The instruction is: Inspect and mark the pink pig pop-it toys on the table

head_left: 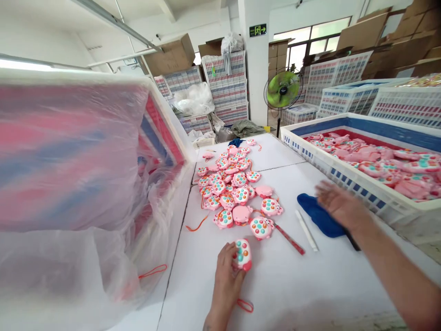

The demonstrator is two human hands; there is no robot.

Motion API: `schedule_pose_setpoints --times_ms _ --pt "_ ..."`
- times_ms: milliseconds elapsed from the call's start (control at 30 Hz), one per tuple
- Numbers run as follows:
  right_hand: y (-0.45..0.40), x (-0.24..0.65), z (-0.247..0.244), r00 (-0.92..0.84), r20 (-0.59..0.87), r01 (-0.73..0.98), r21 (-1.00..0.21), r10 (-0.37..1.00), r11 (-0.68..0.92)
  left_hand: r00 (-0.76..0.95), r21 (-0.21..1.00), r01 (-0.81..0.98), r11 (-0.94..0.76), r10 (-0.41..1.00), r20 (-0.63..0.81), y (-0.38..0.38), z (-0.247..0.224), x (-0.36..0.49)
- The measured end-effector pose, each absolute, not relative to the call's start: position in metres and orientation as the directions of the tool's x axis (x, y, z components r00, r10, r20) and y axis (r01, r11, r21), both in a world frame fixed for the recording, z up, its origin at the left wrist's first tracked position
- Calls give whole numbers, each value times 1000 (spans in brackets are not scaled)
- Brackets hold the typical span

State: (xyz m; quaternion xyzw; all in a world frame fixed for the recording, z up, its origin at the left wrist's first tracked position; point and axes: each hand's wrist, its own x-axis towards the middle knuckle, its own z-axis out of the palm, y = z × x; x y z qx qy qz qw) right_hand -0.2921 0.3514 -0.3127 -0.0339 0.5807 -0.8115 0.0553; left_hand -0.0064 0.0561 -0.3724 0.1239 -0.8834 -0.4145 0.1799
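Observation:
My left hand (227, 269) is closed around a pink push-button toy (243, 254) with coloured buttons, low over the white table. An orange-red cord loop (245, 305) shows just below that hand. To the right, my right hand (336, 202) is blurred, with its fingers stretched out and nothing seen in them. It hovers over or rests on a dark blue cloth (312, 212); contact cannot be told. Beside the cloth lie a white marker-like stick (306, 231) and a red patterned stick (290, 239). A dark handle-like object (352, 239) shows under my right wrist.
Many similar pink toys (241, 195) lie heaped along the table's middle. A white-rimmed crate (344, 177) full of them borders the right side. On the left stands a large plastic-wrapped crate (69, 161). Behind are a green fan (283, 89) and stacked crates (225, 87).

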Motion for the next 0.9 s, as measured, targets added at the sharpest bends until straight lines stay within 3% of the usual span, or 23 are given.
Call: schedule_pose_setpoints --times_ms 67,133,167,267,367,467,533,633,900 --pt "309 -238 -340 -818 -243 395 -896 -521 -203 -946 787 -15 617 -264 189 68 -361 -10" --pt "272 -187 -361 -627 -297 503 -860 -720 -83 -977 784 48 618 -133 164 77 -348 -12" --pt "257 -166 -369 -577 -319 537 -842 -752 -56 -986 779 81 621 -65 154 80 -343 -12" --pt "232 -132 -383 -563 -329 640 -754 -758 -148 -988 762 111 638 -9 152 81 -336 -10" --pt "227 -127 -389 -597 -278 664 -697 -752 -269 -948 823 -40 566 -282 149 74 -341 -9" --pt "230 -129 -393 -601 -231 654 -692 -765 -305 -862 956 -202 211 -502 -71 71 -350 -10" --pt "232 -129 -395 -590 -220 651 -700 -777 -296 -855 975 -219 -33 -476 -208 75 -355 -14" --pt "232 -126 -394 -560 -210 635 -730 -802 -252 -894 971 -127 -203 -401 -201 85 -361 -22" --pt "233 -124 -388 -540 -192 525 -838 -819 -150 -918 965 -172 -197 -325 -229 91 -370 -32"
